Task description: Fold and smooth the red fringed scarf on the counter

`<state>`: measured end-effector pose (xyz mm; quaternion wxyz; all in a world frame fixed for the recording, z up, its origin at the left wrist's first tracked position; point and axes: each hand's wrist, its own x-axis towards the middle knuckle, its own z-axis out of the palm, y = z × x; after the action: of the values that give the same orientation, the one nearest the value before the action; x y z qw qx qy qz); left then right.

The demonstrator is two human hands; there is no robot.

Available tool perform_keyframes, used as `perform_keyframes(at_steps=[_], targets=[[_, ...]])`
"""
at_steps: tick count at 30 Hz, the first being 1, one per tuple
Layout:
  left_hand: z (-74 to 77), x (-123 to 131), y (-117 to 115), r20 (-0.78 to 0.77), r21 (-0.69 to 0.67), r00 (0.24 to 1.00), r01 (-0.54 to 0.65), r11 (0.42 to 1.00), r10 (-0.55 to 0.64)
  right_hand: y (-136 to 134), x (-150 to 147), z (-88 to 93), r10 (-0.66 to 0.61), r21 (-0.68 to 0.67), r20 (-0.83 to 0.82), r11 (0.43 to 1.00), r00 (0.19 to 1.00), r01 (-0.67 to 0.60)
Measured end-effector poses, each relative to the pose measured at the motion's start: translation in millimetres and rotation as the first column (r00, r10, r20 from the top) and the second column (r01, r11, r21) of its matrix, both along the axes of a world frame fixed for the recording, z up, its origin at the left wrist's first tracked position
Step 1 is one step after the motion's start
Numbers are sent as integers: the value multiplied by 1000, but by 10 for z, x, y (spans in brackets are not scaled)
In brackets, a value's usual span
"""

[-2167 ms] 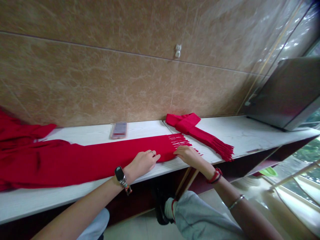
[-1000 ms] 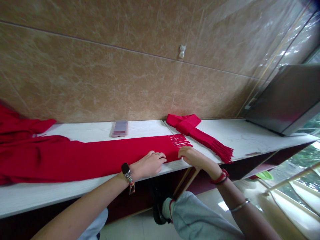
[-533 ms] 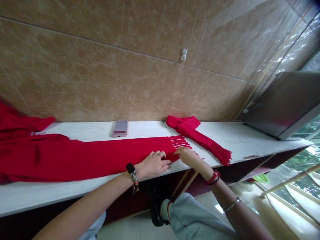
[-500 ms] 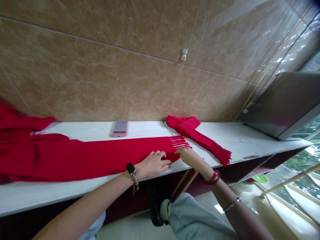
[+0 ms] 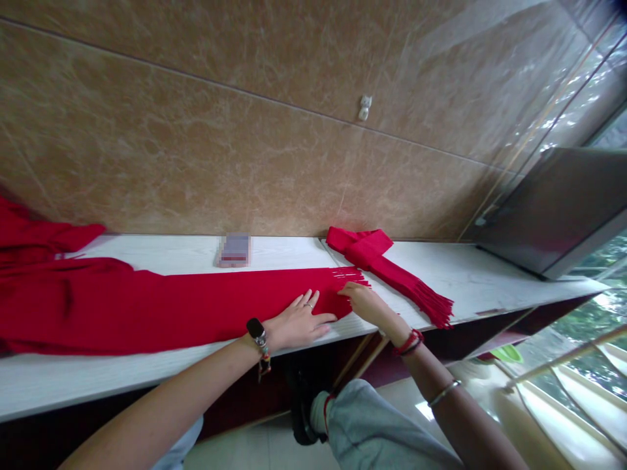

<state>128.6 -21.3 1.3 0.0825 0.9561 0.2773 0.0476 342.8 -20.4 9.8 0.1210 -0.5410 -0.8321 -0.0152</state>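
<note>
This looks like a home, though which room is unclear: a brown marble-patterned tile wall (image 5: 196, 150) bearing a small white cat-shaped ornament (image 5: 365, 108), a white wood-grain counter (image 5: 441, 267), a pale tiled floor (image 5: 235, 450), a green container (image 5: 508, 353), and windows (image 5: 605, 300) showing foliage outside.

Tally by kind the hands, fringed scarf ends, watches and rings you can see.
Hands: 2 (left hand, right hand)
Fringed ends: 2 (one on the flat scarf, one on the folded scarf)
Watch: 1
Ring: 1
Total: 6
</note>
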Motion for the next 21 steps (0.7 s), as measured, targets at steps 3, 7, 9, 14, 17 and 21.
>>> perform_keyframes(at_steps=[3,7,9,14,17,21], targets=[[4,9,2,10,-8,1000,-4,1000,4,-74,-85,64,84,23,-32,996,996,-84],[1,19,1,14,-5,1000,-20,1000,20,-123,-284,93,246,-34,-75,968,967,-249],[3,16,-6,12,1,999,-30,1000,30,-54,-295,45,226,-47,-68,972,972,-230],[30,-2,-35,3,17,999,-36,999,36,190,-98,-78,29,42,-10,999,1000,-29],[49,-3,-47,1,21,999,-33,999,33,210,-91,-43,51,66,-14,997,999,-50],[57,2,-52,25,48,999,-24,999,23,181,-270,16,213,2,-50,977,976,-213]])
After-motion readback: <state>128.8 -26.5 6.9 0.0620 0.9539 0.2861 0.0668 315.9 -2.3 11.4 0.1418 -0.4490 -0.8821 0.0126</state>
